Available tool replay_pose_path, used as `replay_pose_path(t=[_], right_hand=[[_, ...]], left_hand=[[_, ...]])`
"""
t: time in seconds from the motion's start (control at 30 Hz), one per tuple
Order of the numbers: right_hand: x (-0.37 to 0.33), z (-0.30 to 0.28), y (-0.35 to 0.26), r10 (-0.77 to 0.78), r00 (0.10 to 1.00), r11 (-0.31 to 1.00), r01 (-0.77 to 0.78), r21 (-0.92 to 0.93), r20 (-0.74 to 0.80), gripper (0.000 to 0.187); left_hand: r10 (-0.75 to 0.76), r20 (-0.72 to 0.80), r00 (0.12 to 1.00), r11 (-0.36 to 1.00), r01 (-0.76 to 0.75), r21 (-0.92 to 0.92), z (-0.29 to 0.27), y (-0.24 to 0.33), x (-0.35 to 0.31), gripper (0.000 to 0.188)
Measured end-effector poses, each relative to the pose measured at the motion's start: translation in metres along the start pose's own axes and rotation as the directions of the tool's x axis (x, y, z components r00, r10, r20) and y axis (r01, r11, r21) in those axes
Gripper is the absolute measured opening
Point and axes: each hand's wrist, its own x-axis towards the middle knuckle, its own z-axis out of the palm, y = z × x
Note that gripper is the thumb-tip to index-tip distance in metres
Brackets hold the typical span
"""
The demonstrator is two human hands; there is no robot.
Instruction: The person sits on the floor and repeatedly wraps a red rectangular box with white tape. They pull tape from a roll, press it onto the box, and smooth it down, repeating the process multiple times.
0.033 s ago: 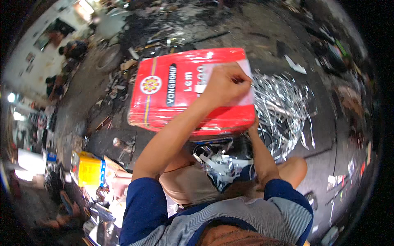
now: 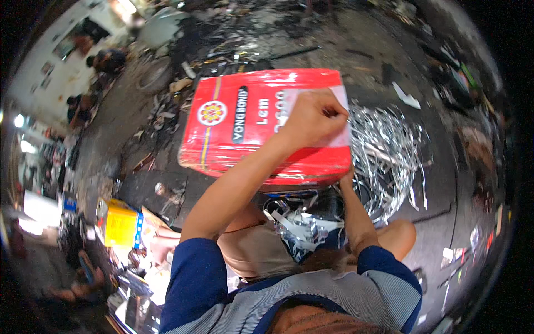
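A red box wrapped in shiny clear film point(image 2: 233, 153) is tilted in front of me, with a round flower emblem and pale lettering on its face. My left hand point(image 2: 316, 118) lies over the right part of that face, on a pale pink patch. Its fingers are curled closed; whatever they pinch, if anything, is hidden. At the box's lower right corner is my right hand point(image 2: 347, 173), touching the edge. Its fingers go out of sight behind the box. Beside the box on the right spreads a heap of silvery strips point(image 2: 386, 153).
More clear and silvery scraps point(image 2: 308, 227) lie between my legs. A yellow tin point(image 2: 119, 225) stands at my left. A tyre point(image 2: 154, 77) and dark debris lie farther off. Other people point(image 2: 108, 60) sit along the far left. A white scrap point(image 2: 406, 96) is on the floor.
The view has shifted slightly, so the box and the far surroundings appear a little farther right. Both hands keep their places on the box.
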Motion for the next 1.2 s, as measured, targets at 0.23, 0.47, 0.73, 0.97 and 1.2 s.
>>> replay_pose_path(t=[0.23, 0.47, 0.73, 0.97, 1.2], right_hand=[[-0.01, -0.002, 0.01, 0.207, 0.978, 0.978, -0.207, -0.005, -0.033, 0.037], [-0.024, -0.045, -0.01, 0.234, 0.972, 0.968, -0.234, 0.092, 0.01, 0.041], [-0.023, -0.082, -0.029, 0.324, 0.945, 0.946, -0.323, -0.03, 0.04, 0.048], [-0.025, -0.086, -0.017, 0.263, 0.963, 0.955, -0.252, -0.156, 0.054, 0.037], [-0.02, -0.098, 0.026, 0.336, 0.942, 0.895, -0.322, -0.31, -0.009, 0.031]], left_hand=[[0.103, -0.002, 0.995, 0.995, -0.103, -0.003, -0.006, -0.003, 0.004, 0.008], [0.166, 0.012, 0.986, 0.986, -0.166, 0.02, -0.009, -0.001, 0.003, 0.007], [0.293, 0.092, 0.952, 0.95, -0.301, 0.084, -0.016, -0.007, 0.005, 0.008], [0.383, 0.195, 0.903, 0.894, -0.416, 0.168, -0.027, -0.012, -0.003, 0.016], [0.421, 0.332, 0.844, 0.778, -0.524, 0.346, -0.029, 0.003, -0.01, 0.032]])
